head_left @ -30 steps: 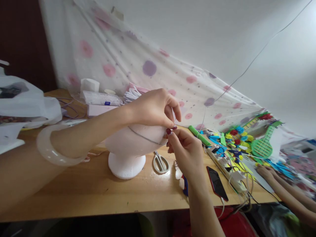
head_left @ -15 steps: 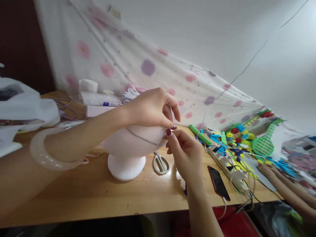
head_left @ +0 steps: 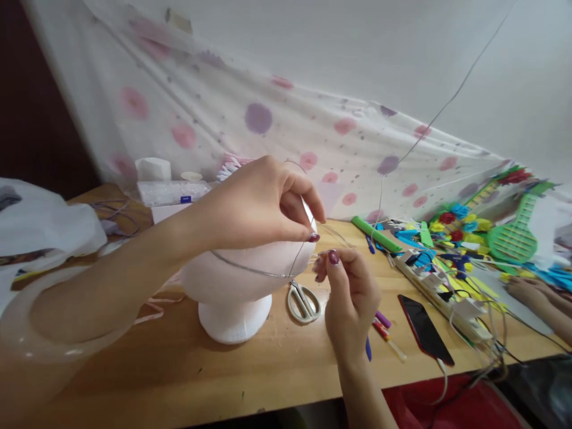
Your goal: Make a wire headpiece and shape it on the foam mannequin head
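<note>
A white foam head form [head_left: 243,280] stands on the wooden table [head_left: 179,369], with a thin grey wire [head_left: 250,271] looped round it. My left hand [head_left: 259,205] rests on top of the form, its fingers pinched on the wire where the loop crosses. My right hand [head_left: 351,295] is just to the right, thumb and fingers closed on the wire's free end. The wire runs on up and to the right across the wall. A pale bangle [head_left: 53,333] sits on my left forearm.
White-handled scissors [head_left: 304,301] lie beside the form's base. A dark phone [head_left: 424,329] on a cable, a power strip [head_left: 442,289], pens and bright craft pieces [head_left: 451,229] fill the right side. Another person's hands [head_left: 534,295] rest at far right. Boxes and a tissue roll [head_left: 154,170] stand at back left.
My right hand has dropped slightly away from the left, opening a gap with wire between them. The view has shifted, so the form and scissors sit lower and further right.
</note>
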### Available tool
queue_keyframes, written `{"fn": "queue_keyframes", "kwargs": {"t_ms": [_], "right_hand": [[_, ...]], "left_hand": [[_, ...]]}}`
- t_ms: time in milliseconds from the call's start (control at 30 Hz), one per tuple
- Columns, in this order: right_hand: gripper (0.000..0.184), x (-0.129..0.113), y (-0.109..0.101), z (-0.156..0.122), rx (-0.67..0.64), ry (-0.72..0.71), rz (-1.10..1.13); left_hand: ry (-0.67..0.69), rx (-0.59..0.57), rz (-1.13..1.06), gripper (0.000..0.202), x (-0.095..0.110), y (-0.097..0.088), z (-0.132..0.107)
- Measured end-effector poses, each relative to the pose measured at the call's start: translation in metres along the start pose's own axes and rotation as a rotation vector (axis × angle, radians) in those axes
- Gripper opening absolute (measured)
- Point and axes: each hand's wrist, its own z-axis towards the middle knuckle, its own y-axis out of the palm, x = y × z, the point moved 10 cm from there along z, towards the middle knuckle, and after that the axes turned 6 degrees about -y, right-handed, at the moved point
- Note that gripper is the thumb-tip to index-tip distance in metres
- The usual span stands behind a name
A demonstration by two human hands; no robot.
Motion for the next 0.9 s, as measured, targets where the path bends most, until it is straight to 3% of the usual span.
{"fn": "queue_keyframes", "kwargs": {"t_ms": [67,200,300,467,733,900], "right_hand": [[0.027,0.001,0.008,-0.001,-0.049,-0.102,-0.003],[0.097,0.001,0.031,-0.013,-0.2,-0.318,-0.074],[0.121,0.005,0.037,-0.02,-0.187,-0.334,-0.057],[0.129,0.016,0.044,-0.024,-0.138,-0.247,-0.009],[0.137,0.017,0.049,-0.024,-0.114,-0.31,-0.095],[0.13,0.021,0.055,-0.026,-0.099,-0.25,0.073]], "left_hand": [[-0.013,0.013,0.009,0.014,0.0,-0.001,0.0],[-0.021,0.028,0.006,0.013,-0.001,-0.001,-0.001],[-0.036,0.023,0.026,0.013,-0.003,-0.001,-0.002],[-0.087,-0.014,0.077,0.02,-0.007,0.002,-0.003],[-0.129,-0.007,0.152,0.023,-0.011,0.002,-0.006],[-0.162,0.025,0.155,0.027,-0.015,-0.001,-0.009]]}}
